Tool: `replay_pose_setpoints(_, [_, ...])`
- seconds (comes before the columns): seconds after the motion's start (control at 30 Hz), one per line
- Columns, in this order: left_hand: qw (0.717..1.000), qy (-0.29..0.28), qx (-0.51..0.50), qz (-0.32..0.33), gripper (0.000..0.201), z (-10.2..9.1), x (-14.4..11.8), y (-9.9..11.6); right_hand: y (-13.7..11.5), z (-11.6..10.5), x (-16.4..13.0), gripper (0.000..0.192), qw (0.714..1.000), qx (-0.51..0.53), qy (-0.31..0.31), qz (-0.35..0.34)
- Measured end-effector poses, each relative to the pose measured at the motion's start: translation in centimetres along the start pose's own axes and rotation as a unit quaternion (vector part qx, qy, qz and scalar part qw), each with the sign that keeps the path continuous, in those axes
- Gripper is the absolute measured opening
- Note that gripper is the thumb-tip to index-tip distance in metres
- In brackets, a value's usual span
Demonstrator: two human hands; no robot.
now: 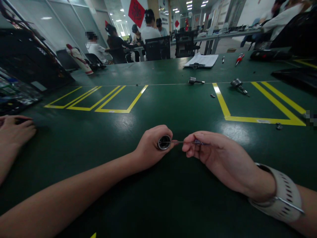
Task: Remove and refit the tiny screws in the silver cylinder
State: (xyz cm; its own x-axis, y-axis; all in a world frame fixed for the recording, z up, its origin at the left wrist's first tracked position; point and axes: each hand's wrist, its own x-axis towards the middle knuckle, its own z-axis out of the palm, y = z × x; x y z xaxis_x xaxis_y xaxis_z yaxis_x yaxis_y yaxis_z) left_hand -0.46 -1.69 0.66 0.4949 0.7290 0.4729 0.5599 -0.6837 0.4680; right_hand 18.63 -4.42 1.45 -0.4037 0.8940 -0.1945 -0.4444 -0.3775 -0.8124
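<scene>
My left hand [153,145] is closed around a hollow metal cylinder [163,147] whose open round end faces me. Most of the cylinder's body is hidden in the fist. To the right of it, my right hand [215,155] pinches a thin metal rod-like tool [178,142], possibly a small screwdriver. Its slender shaft reaches across to the cylinder's mouth; whether the tip touches the inside I cannot tell. Both hands are just above the green tabletop [148,205]. A pale perforated watch band [284,195] circles my right wrist.
Two metal cylinders with shafts [192,80] [237,83] lie ahead, near small metal pieces [212,95] [279,126]. Farther back are a clipboard [198,64] and a red screwdriver [239,59]. Yellow tape [247,119] marks the table. Another person's hand [17,132] rests at left.
</scene>
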Motion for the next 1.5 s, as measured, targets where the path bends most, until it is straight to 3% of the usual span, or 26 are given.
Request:
replay_pose_setpoints(0.3, [1.0, -0.016, 0.013, -0.014, 0.017, 0.01, 0.17, -0.28, -0.11, 0.02, 0.27, 0.024, 1.0, 0.012, 0.02, 0.011])
replay_pose_setpoints(0.5, [0.999, -0.028, 0.028, -0.024, 0.019, 0.01, 0.19, -0.56, -0.46, -0.03, 0.06, 0.025, 0.997, -0.023, 0.066, -0.029])
replay_pose_setpoints(0.83, [0.998, -0.033, 0.048, -0.039, 0.017, 0.07, 0.18, -0.87, -0.48, -0.24, 0.15, 0.033, 0.96, -0.248, 0.087, -0.095])
replay_pose_setpoints(1.13, [0.998, -0.051, 0.038, -0.024, 0.016, 0.13, 0.14, -0.49, -0.29, -0.43, 0.16, 0.032, 0.933, -0.337, 0.083, -0.097])
replay_pose_setpoints(1.33, [0.996, -0.075, 0.033, -0.018, 0.017, 0.09, 0.07, -0.17, -0.11, -0.47, 0.27, 0.032, 0.943, -0.304, 0.107, -0.08])
replay_pose_setpoints(1.5, [0.995, -0.09, 0.034, -0.011, 0.016, 0.06, -0.12, -0.14, -0.17, -0.53, 0.25, 0.03, 0.949, -0.237, 0.185, -0.097])
